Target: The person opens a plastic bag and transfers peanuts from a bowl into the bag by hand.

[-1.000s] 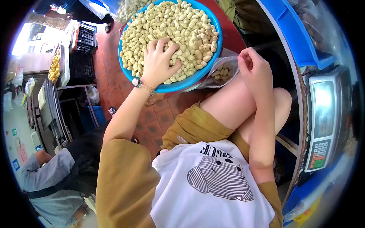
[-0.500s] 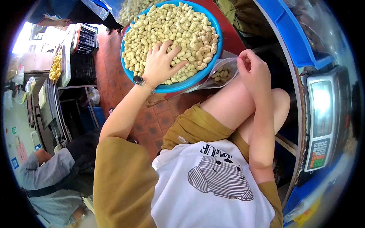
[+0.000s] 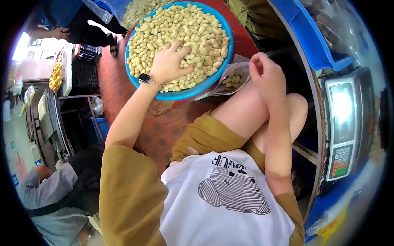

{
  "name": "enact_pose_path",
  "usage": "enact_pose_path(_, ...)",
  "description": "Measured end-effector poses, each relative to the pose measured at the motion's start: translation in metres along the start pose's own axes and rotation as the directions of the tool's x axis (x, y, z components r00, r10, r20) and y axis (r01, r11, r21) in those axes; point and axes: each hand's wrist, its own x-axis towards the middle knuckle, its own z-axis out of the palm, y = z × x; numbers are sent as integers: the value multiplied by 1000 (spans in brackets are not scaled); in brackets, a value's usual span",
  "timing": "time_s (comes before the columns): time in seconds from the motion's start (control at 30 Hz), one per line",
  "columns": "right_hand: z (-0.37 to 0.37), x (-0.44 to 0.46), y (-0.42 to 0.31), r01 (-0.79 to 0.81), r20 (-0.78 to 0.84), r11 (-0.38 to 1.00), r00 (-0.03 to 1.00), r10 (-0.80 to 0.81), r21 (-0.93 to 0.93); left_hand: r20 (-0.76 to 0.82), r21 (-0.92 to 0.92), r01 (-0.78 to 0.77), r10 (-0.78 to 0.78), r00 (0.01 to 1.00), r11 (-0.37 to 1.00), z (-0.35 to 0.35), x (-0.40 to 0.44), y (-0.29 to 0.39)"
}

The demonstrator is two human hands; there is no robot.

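Unshelled peanuts are heaped in a round blue basin, which is set on a red surface near twelve o'clock of the view. The left hand, its wrist fitted with a dark-faced watch, is laid palm down on the heap, toward the basin's seven o'clock; its fingers are spread and unclenched, and the underside of the palm is hidden. A clear plastic bag, in which a few peanuts are contained, is placed just beside the basin at its four o'clock. The bag's upper edge is pinched between thumb and forefinger of the right hand, which is held at two o'clock of the view. A digital scale is seen at three o'clock, and a blue tray between one and two. At ten o'clock, a co-worker's hand is shown, well apart.
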Motion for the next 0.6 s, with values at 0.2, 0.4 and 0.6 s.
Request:
enact_pose_path(0.2,-3,0,-1,-24,25,999,999,25,-44,-188,-308,119,-183,965,944,11,7,-17)
enact_pose_path(0.4,1,0,-4,16,-7,999,1000,-16,-41,369,-923,209,-585,723,-323,-7,19,-11)
enact_pose_path(0.6,-1,2,-11,32,8,999,999,-32,-26,351,-343,-127,-252,902,-931,-13,13,-2)
